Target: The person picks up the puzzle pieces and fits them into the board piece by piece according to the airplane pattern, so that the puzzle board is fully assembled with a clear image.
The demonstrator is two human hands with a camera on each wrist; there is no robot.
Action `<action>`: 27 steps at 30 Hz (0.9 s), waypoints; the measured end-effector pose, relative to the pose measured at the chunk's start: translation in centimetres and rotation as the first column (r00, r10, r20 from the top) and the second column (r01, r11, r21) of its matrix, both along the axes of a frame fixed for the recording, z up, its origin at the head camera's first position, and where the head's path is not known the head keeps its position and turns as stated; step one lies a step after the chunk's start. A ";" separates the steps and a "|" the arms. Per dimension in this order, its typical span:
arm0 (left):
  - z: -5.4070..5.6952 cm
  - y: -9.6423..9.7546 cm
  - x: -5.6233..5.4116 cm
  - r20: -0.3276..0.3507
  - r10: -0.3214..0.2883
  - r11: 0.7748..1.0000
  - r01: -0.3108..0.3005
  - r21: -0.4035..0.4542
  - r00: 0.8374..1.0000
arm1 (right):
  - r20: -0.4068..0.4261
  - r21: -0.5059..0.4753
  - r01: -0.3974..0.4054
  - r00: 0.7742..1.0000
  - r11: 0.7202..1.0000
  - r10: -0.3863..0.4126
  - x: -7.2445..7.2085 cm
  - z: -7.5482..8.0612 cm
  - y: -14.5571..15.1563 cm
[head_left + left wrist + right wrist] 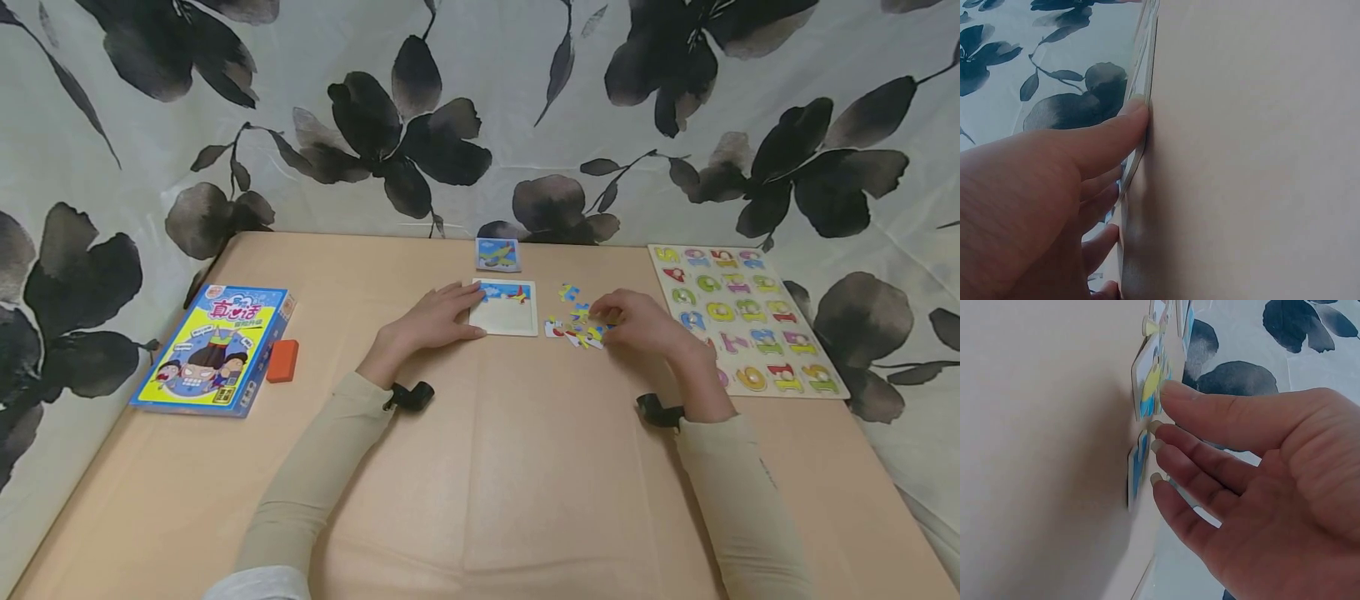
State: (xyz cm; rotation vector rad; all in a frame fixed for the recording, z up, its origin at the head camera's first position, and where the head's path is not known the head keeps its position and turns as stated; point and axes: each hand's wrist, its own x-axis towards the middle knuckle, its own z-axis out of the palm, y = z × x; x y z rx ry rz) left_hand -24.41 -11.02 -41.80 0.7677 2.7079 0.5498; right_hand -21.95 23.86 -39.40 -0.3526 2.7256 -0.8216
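My left hand (pixel 438 318) lies at the left edge of a white puzzle tray (pixel 504 321), fingers extended over its upper left part. The left wrist view shows the thumb (pixel 1110 137) against the tray's edge. Along the tray's top runs an assembled strip of blue picture (pixel 506 291). My right hand (pixel 641 321) reaches over loose puzzle pieces (pixel 576 332), its fingers loosely bent. In the right wrist view the thumb tip is right at a yellow and blue piece (pixel 1149 387), three fingertips show below it, and the index finger is hidden.
Behind the tray lies a small picture card (pixel 497 255) with a plane on it. A board of colourful number and letter figures (pixel 750 321) lies at the right. To the left are a blue and yellow box (pixel 213 350) and an orange block (pixel 282 361). Floral cloth (pixel 525 125) hangs behind.
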 end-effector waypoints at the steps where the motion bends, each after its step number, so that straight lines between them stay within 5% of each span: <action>1: 0.0 0.0 0.0 0.000 0.000 1.000 0.000 -0.001 1.000 | -0.001 0.002 -0.004 1.000 1.000 0.004 0.0 -0.1 -0.1; 27: 0.0 0.0 0.0 0.017 0.009 1.000 -0.009 0.000 1.000 | -0.062 -0.003 0.054 0.997 0.999 -0.054 -1.1 -1.0 -0.8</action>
